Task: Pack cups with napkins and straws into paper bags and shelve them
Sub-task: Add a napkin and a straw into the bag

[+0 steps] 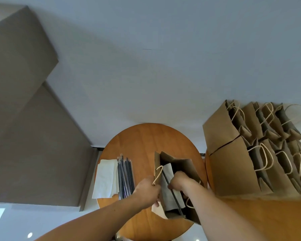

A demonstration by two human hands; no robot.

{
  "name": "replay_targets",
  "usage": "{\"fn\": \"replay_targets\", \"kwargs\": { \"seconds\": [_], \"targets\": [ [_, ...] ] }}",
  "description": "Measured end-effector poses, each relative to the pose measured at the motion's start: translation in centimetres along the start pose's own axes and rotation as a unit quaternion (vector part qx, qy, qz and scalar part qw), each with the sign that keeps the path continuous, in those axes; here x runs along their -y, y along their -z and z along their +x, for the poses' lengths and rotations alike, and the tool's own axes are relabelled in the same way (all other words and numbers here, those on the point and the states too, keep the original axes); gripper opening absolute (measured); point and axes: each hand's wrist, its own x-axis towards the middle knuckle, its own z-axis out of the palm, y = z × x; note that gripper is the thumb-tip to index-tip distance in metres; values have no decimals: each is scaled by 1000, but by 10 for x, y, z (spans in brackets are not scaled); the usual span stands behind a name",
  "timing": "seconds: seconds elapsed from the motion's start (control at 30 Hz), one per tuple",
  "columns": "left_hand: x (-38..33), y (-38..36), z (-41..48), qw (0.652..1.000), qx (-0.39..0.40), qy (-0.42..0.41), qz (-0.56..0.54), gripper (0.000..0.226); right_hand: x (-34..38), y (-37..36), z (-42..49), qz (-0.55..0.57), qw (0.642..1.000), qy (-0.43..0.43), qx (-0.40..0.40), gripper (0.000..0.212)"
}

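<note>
Your left hand [147, 190] grips the rim of the paper bag [178, 165] in the middle of the table [142, 141] and your right hand [179, 180] pinches a straw [175, 199] against a napkin [168, 172] inside it, so this bag seems nearly packed, while the other bags [233, 164] at the right wait for shelving.

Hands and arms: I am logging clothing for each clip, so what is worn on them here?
Nothing that shows. The left forearm and right forearm are bare to the picture's edge, with no sleeves. The left hand and right hand wear no gloves, and no watch, ring or band is visible.
</note>
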Motion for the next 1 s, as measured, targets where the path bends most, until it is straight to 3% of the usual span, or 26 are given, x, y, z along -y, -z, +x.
{"fn": "replay_targets", "kwargs": {
  "seconds": [0.2,0.43,0.67,0.77,0.87,1.0],
  "targets": [
    [5,-3,2,1000,-8,23,-10,17,-5,-22,28,116,992,-44,-35,5],
    [6,-1,7,1000,-9,21,6,8,-13,-47,41,96,993,-19,-66,6],
    [6,0,10,1000,-6,9,27,21,-2,-37,28,-29,992,16,-119,43],
    [3,0,11,999,-2,-11,44,25,12,-14,8,-34,994,44,-96,46],
    [1,0,9,999,-4,-31,42,17,20,30,-27,-26,988,123,-93,30],
    [-1,0,8,998,12,-53,43,27,9,80,-79,86,948,201,-229,36]
  ]
}}
